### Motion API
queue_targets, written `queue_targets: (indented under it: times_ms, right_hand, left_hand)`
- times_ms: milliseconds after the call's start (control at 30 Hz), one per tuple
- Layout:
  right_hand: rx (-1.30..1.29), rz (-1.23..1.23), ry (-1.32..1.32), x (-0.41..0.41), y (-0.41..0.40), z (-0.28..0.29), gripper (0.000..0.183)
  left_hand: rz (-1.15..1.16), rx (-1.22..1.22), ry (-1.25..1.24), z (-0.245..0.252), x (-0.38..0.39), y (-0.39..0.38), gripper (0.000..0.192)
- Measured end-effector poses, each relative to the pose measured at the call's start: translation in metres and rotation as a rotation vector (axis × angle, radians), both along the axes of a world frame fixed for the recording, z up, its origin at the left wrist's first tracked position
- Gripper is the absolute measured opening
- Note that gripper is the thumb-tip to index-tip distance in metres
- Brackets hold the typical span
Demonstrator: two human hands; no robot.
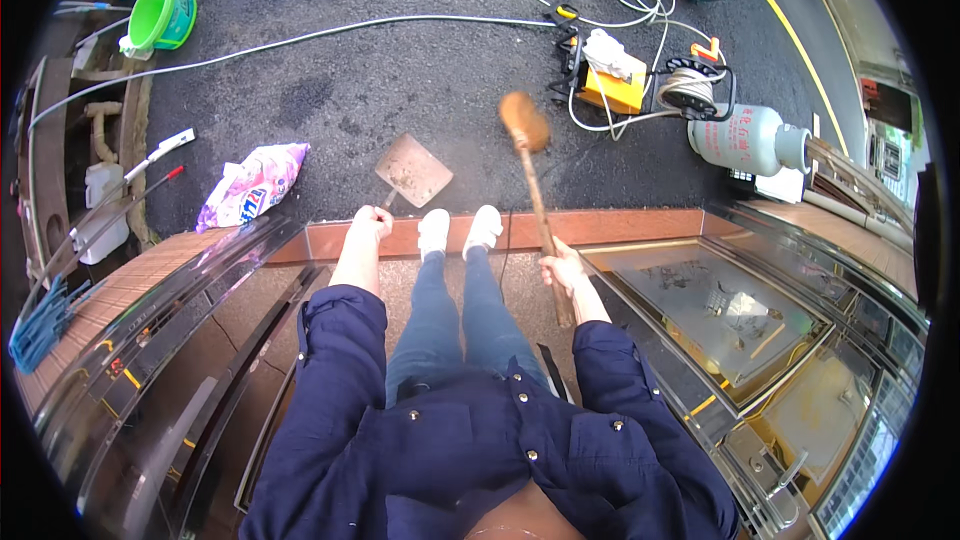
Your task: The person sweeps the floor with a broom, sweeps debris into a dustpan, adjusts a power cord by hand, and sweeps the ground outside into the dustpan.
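Note:
My left hand (371,223) grips the short handle of a flat square shovel or dustpan (415,171), whose dirt-specked pan is over the asphalt just beyond the doorway. In my right hand (564,267) is the wooden handle of a broom (538,199). Its brown bristle head (525,121) looks blurred and is out over the asphalt, to the right of the pan and apart from it. Between the two tools, my white shoes (457,231) stand at the reddish-brown door sill (397,232).
Left of the pan lies a pink-purple plastic bag (255,187). A yellow pressure washer (619,90), a hose reel (688,90) and a grey gas cylinder (739,139) stand ahead right. A white hose (337,28) crosses the asphalt. Glass doors (180,360) flank me.

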State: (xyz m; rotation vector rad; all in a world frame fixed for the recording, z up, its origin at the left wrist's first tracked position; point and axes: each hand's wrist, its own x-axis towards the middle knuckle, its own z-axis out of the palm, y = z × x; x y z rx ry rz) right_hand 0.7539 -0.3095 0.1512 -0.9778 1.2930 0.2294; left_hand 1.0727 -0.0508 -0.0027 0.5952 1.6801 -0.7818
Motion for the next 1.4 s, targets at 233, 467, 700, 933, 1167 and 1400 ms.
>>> queue_targets:
  times_ms: [233, 467, 700, 933, 1167, 1400]
  right_hand:
    - [0.256, 0.086, -0.029, -0.056, 0.042, 0.117, 0.068]
    - [0.11, -0.094, -0.086, -0.05, 0.029, 0.071, 0.063]
    - [0.365, -0.374, -0.042, -0.072, 0.054, 0.042, 0.059]
    - [0.293, -0.264, -0.099, -0.067, 0.086, 0.125, 0.061]
    - [0.194, -0.617, -0.037, -0.04, 0.069, 0.03, 0.064]
    - [-0.032, -0.695, 0.11, -0.07, 0.088, 0.062, 0.063]
  left_hand:
    - [-0.068, -0.041, 0.002, 0.008, 0.002, -0.001, 0.016]
    - [-0.157, -0.085, -0.011, 0.037, -0.003, 0.016, 0.021]
    - [-0.29, -0.136, 0.12, 0.052, 0.012, 0.0, 0.012]
    - [-0.289, -0.114, 0.147, -0.002, 0.024, 0.04, 0.024]
    - [-0.315, -0.106, 0.104, 0.004, 0.025, 0.028, 0.022]
    - [-0.353, -0.1, 0.084, 0.003, 0.023, 0.026, 0.02]
